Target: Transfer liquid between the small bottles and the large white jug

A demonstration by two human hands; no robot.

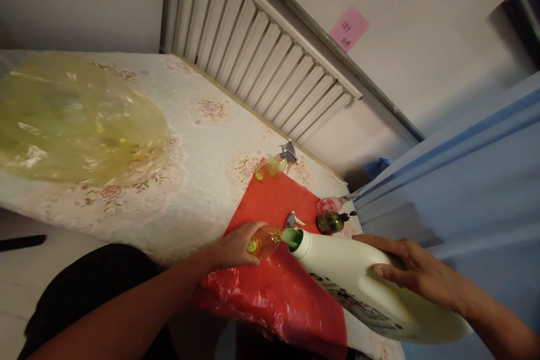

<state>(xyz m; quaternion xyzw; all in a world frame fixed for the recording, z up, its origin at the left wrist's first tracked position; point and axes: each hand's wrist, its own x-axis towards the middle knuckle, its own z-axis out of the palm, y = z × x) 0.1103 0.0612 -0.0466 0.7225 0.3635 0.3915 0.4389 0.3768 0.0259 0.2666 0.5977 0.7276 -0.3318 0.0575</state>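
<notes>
In the head view, a table (pixel 198 180) covered with a pale cloth printed with flowers runs along a wall, beside a white radiator (pixel 261 50). A pink paper note (pixel 349 28) with handwriting is stuck above the radiator, and a blue curtain (pixel 485 169) hangs on the right. On the left of the cloth lies a crumpled, translucent yellow bag (pixel 80 124). Red sheeting (pixel 270 202) covers part of the table and falls over its near edge. The fingers of the left hand (pixel 242 244) are wrapped around a small clear bottle (pixel 265 242) of amber liquid above the sheeting. The right hand (pixel 409 267) grips a large pale jug (pixel 363 275), tilted so that its green spout meets the small bottle's mouth. A spray bottle (pixel 272 167) lies at the sheeting's far corner; a pink bottle (pixel 331 205) and a dark green bottle (pixel 331 222) are side by side near the curtain. A grey spray head (pixel 292 219) shows just behind the small bottle.
</notes>
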